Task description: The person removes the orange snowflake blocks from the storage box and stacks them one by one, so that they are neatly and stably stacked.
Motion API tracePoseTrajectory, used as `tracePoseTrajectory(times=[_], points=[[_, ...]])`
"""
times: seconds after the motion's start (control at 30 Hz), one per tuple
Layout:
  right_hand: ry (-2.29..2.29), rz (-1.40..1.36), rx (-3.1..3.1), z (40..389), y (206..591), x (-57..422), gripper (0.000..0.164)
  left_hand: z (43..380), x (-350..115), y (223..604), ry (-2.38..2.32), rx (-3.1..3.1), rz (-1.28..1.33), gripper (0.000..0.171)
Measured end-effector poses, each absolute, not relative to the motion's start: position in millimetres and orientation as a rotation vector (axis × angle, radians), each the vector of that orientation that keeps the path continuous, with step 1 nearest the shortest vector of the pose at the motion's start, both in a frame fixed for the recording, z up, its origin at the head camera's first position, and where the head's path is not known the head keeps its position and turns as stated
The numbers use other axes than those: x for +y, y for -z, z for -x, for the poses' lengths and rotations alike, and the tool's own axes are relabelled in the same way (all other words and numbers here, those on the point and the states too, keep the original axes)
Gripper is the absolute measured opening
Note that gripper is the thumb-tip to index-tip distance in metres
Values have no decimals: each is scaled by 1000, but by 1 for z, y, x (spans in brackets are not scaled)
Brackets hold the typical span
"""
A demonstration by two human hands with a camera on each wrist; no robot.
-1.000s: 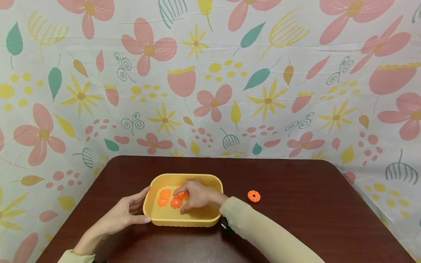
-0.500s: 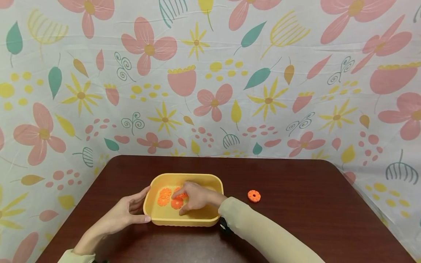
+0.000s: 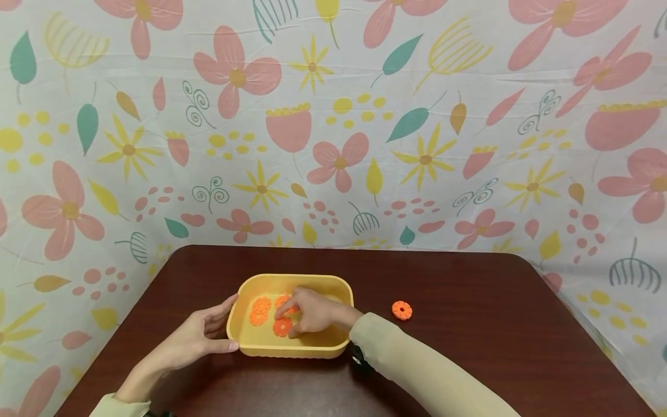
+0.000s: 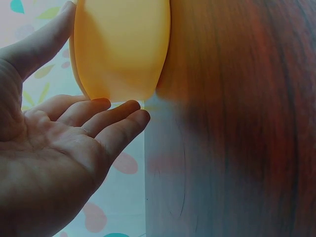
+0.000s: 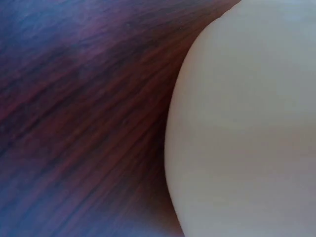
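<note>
My left hand [image 3: 195,340] holds the left end of a yellow plastic basin [image 3: 292,351], thumb at its front corner and fingertips at the rear one. The left wrist view shows those fingers against the end of the basin [image 4: 121,54]. My right hand [image 3: 312,311] reaches inside over the right rim. Its index finger and thumb are at the edges of an orange notched disc [image 3: 282,328], pinching it low in the basin. Left of it lie more orange discs [image 3: 259,315]; another disc [image 3: 282,301] is partly behind the right hand. The right wrist view does not show the right hand.
One orange disc [image 3: 402,310], apparently stacked on another, lies on the dark wooden table [image 3: 469,324] right of the basin. A flower-print cloth [image 3: 339,116] hangs behind the table. In the right wrist view, a pale rounded surface [image 5: 247,128] covers much of the picture.
The disc at my right fingertips has shifted slightly toward the front of the basin, and the thumb and index finger have drawn closer around it. The left hand and basin stay put.
</note>
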State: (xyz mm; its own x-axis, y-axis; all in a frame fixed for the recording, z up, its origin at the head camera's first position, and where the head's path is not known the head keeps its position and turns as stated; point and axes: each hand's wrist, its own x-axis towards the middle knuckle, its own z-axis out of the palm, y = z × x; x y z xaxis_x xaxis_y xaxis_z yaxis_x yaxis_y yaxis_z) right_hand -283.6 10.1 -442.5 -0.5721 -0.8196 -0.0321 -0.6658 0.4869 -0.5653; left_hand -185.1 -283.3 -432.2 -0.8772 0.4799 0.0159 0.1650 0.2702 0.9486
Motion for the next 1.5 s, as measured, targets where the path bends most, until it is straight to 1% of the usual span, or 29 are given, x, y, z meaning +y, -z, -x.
tracePoseTrajectory(times=[0.3, 0.7, 1.0, 1.3, 1.5], points=[[740, 1265, 2424, 288, 445, 10, 40, 185, -283, 435, -1638, 2279, -560, 94], [763, 1280, 2429, 286, 446, 10, 34, 185, -283, 436, -1620, 2295, -541, 94], [797, 1357, 2446, 283, 448, 9, 34, 184, -282, 436, -1617, 2300, -542, 94], [853, 1321, 2415, 282, 444, 9, 31, 185, -283, 435, -1621, 2295, -572, 94], [957, 1284, 2352, 283, 446, 11, 32, 185, -282, 434, -1622, 2297, -565, 94]])
